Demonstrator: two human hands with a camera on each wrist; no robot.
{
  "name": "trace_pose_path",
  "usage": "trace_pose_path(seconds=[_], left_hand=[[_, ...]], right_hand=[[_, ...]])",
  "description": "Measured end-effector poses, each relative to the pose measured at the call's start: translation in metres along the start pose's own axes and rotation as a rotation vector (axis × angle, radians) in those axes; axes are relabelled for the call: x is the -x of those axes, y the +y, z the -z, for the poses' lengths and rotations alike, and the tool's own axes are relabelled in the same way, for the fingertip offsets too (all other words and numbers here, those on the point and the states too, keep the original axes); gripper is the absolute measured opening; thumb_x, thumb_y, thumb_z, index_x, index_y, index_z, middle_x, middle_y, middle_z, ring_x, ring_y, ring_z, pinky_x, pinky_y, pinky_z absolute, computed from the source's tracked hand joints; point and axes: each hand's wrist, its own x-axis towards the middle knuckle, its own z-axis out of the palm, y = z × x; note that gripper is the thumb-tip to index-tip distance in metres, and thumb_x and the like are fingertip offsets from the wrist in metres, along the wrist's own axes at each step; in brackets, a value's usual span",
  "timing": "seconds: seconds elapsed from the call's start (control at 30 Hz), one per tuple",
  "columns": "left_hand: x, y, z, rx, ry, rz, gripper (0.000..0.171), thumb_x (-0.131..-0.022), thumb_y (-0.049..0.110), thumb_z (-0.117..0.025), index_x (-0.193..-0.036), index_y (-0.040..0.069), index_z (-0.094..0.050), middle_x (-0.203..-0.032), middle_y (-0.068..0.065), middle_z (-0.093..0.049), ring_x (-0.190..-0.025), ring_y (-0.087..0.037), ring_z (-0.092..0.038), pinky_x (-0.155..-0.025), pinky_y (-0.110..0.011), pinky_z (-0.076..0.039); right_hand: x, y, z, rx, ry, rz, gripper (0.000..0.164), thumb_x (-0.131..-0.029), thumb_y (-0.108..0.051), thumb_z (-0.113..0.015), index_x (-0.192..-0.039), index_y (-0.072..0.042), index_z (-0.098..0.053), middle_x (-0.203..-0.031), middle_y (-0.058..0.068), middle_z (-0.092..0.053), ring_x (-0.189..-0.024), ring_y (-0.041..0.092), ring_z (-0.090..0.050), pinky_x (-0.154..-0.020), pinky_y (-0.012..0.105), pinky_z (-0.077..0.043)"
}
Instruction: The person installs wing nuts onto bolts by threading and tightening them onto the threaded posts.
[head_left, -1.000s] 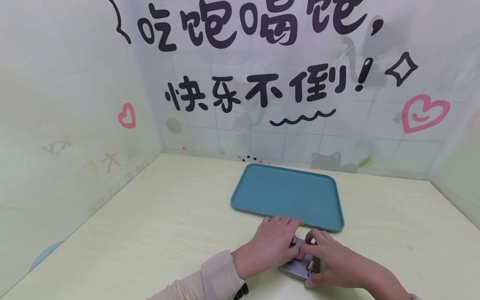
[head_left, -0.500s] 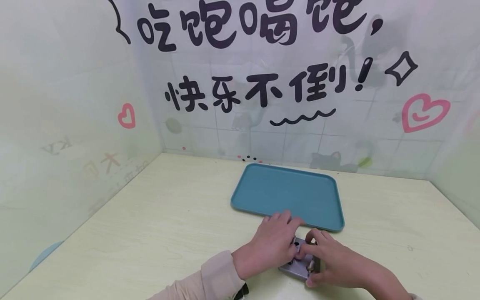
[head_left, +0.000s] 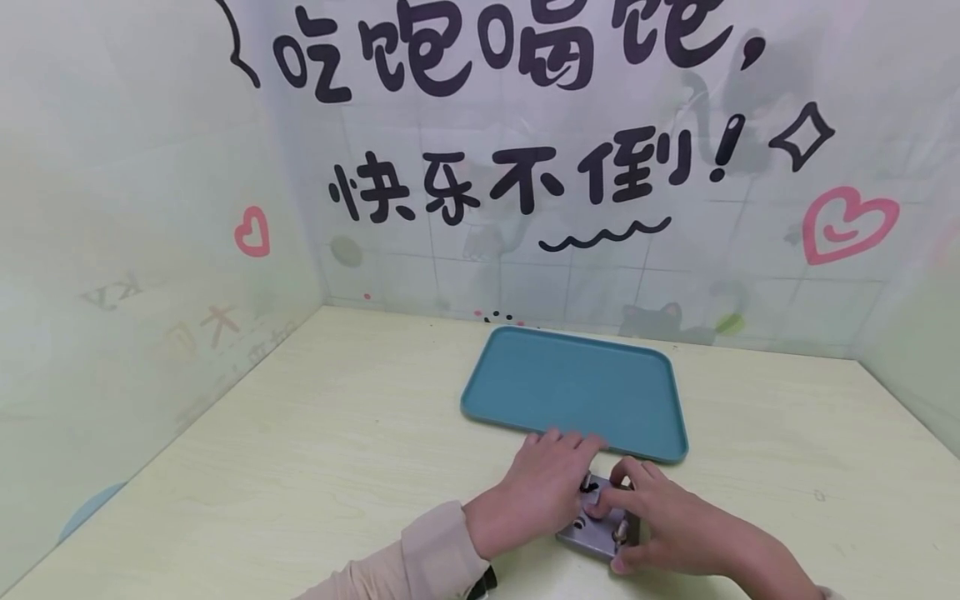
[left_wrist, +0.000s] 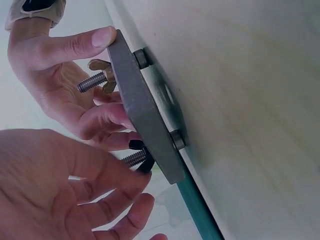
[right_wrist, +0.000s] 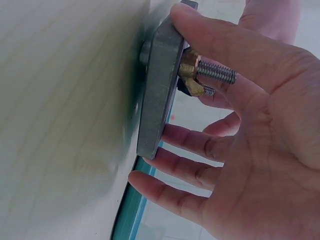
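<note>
A grey metal plate (head_left: 588, 543) rests on bolt heads on the table, with threaded bolts standing up from it. My right hand (head_left: 678, 521) grips its edges, the thumb (right_wrist: 200, 27) on one side and fingers along another. A brass wing nut (right_wrist: 189, 70) sits on a bolt beside that hand. My left hand (head_left: 540, 492) is over the plate's left side. In the left wrist view, its fingertips pinch a black wing nut (left_wrist: 146, 162) on another bolt (left_wrist: 134, 159). From the head view, my left hand hides part of the plate.
Just behind the plate lies a blue tray (head_left: 573, 387) on the pale wooden table (head_left: 360, 417). Printed sheets (head_left: 450, 275) wall in the back and sides. A light blue rounded shape (head_left: 92, 510) shows at the left edge.
My left fingers lifted slightly and came down again, and the thumb has drawn left. More of the black wing nut shows from above. My right hand and the plate have stayed put.
</note>
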Motion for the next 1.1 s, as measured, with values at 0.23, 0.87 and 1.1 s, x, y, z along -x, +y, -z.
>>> trace_pose_path(seconds=[0.23,0.87,1.1], left_hand=[[-0.0004,0.0000,0.0002,0.019,0.019,0.017,0.046,-0.082,0.019,-0.061,-0.125,0.021,-0.047,-0.096,0.005,-0.058,-0.076,-0.013,-0.046,-0.063,-0.025,-0.031],[0.0013,-0.0009,0.0004,0.021,0.006,0.003,0.047,-0.086,0.042,-0.057,-0.128,0.023,-0.046,-0.102,0.004,-0.058,-0.079,-0.014,-0.047,-0.067,-0.029,-0.034],[-0.0003,0.0015,0.0011,0.056,-0.024,-0.005,0.054,-0.079,0.026,-0.069,-0.127,0.026,-0.046,-0.107,0.010,-0.063,-0.091,-0.013,-0.053,-0.072,-0.029,-0.038]], right_hand=[[0.0000,-0.0001,0.0001,-0.005,-0.005,-0.005,0.031,-0.072,-0.044,-0.071,-0.097,-0.037,-0.054,-0.106,-0.005,-0.038,-0.091,0.013,-0.036,-0.066,0.023,-0.038],[-0.0017,0.0000,0.0027,-0.024,-0.044,-0.027,0.029,-0.072,-0.049,-0.068,-0.094,-0.037,-0.053,-0.108,-0.005,-0.039,-0.094,0.014,-0.037,-0.067,0.025,-0.037],[-0.0008,0.0008,0.0008,-0.019,-0.021,-0.010,0.029,-0.072,-0.044,-0.070,-0.095,-0.036,-0.055,-0.107,-0.003,-0.038,-0.092,0.014,-0.037,-0.066,0.024,-0.038]])
